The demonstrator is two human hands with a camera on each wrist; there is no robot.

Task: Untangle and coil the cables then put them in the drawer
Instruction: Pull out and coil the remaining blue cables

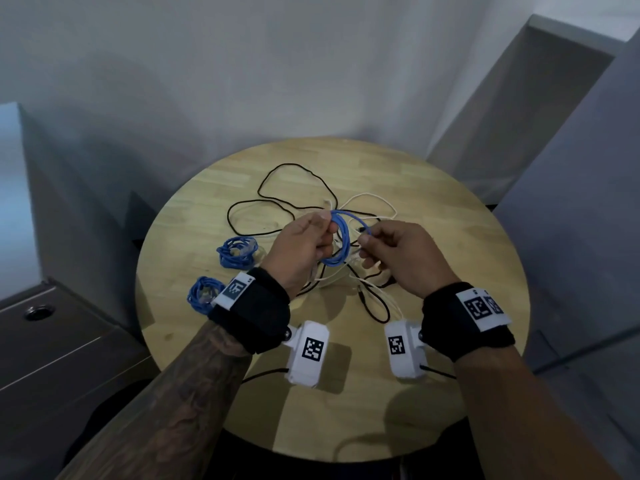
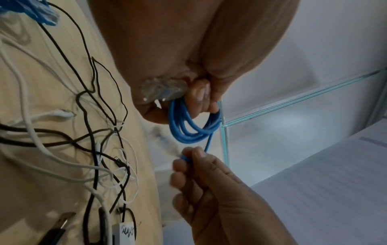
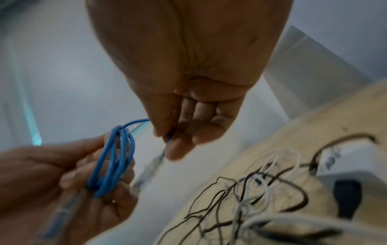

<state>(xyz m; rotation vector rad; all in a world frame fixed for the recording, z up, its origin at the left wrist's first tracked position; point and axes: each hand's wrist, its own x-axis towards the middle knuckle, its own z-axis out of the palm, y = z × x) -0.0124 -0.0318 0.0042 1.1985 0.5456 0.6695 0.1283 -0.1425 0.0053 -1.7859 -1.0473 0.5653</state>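
Your head camera looks forward and steeply down from above, taking in the whole round surface (image 1: 450, 237), both forearms and the wall behind. The left wrist camera sits very near under your left hand (image 2: 188, 49), looking along the palm to the fingers — the surface runs down its left side, the wall fills its right. The right wrist camera looks likewise along your right hand (image 3: 188, 66), blurred, with the surface at its lower right. All three views share the blue cable coil (image 1: 337, 237) held between your hands; each wrist view also catches the opposite hand and the loose black and white cables (image 1: 311, 202).
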